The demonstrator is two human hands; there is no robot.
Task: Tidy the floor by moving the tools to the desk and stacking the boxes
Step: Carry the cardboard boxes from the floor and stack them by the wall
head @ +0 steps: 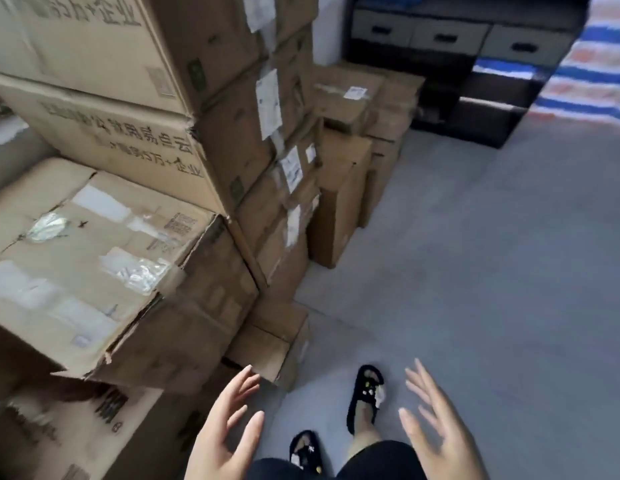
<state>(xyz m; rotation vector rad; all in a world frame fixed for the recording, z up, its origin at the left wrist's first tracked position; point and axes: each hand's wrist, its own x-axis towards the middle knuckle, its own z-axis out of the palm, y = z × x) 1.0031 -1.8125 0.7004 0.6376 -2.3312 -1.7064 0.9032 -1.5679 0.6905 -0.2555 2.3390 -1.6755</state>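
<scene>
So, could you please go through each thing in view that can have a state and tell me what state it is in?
left hand: open, fingers spread, holding nothing
right hand: open, fingers spread, holding nothing
taped box: shut, taped, front corner torn, stacked on a lower box
printed boxes: shut, stacked above it
small box: on the floor against the stack
drawers: shut
slippers: on the feet

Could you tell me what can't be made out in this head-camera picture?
- Tools and desk: none in view.
- Top of the box stack: cut off by the upper edge.
- Shipping labels: text blurred, too small.
- Drawer unit: contents hidden behind shut fronts.
- Left hand and right hand: wrists cut off by the bottom edge.
</scene>
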